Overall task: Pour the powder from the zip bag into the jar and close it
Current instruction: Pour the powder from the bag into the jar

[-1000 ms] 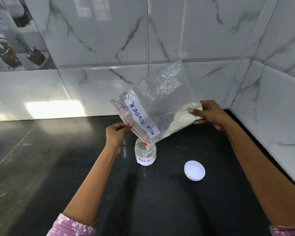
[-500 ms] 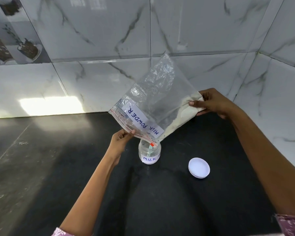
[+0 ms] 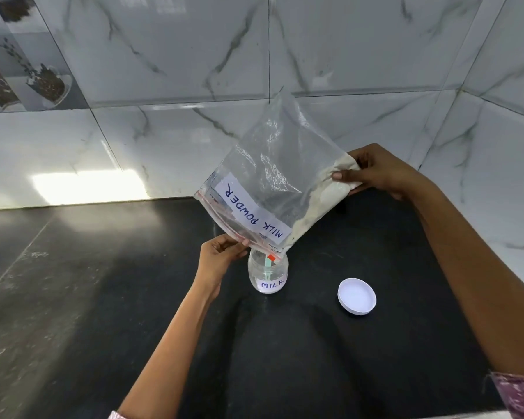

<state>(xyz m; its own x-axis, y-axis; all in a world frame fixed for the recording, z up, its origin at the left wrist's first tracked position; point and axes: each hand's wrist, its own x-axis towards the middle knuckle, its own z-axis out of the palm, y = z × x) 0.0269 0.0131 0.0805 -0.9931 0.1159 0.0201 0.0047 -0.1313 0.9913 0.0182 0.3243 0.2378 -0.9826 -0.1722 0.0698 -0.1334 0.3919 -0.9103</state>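
A clear zip bag (image 3: 273,173) labelled MILK POWDER hangs tilted over a small clear jar (image 3: 267,275) labelled MILK. The bag's zip corner points down into the jar's open mouth. My left hand (image 3: 221,252) pinches the zip edge just left of the jar. My right hand (image 3: 378,170) grips the raised bottom corner, where pale powder (image 3: 321,198) lies along the bag's lower edge and slopes toward the jar. The jar's white lid (image 3: 357,296) lies flat on the black counter to the right of the jar.
The black counter (image 3: 285,358) meets marble-tiled walls (image 3: 164,71) at the back and on the right, forming a corner behind my right hand. A grey stone surface (image 3: 28,282) adjoins the counter on the left.
The bag has turned so its bottom corner sits higher and the powder has slid further down the lower edge toward the jar. Both hands keep their grip.
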